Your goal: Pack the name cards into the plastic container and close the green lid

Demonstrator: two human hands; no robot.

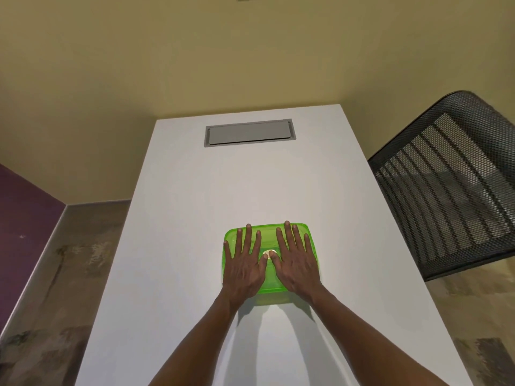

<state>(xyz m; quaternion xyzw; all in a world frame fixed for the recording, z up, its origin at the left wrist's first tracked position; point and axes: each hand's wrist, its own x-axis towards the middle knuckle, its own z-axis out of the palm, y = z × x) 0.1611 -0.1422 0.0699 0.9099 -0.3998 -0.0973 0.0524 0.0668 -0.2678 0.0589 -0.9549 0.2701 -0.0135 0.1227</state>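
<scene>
Head view | your two hands: left hand point(243, 270) and right hand point(296, 267) lie flat, fingers spread, pressing one green lid point(269, 235) | lid sits on one plastic container point(271, 299) on white table point(195, 218) | name cards hidden | one mesh chair point(446, 185) at right

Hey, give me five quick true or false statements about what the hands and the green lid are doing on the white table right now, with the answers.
1. Both hands lie flat on the translucent green plastic lid. True.
2. The left hand grips a name card. False: its fingers are straight, pressing the lid; no cards show.
3. The lid lies beside the container. False: it sits on top of the plastic container.
4. A black mesh chair stands right of the white table. True.
5. The right hand rests on the grey rectangular cable hatch. False: it presses the lid; the hatch lies at the far end.
</scene>
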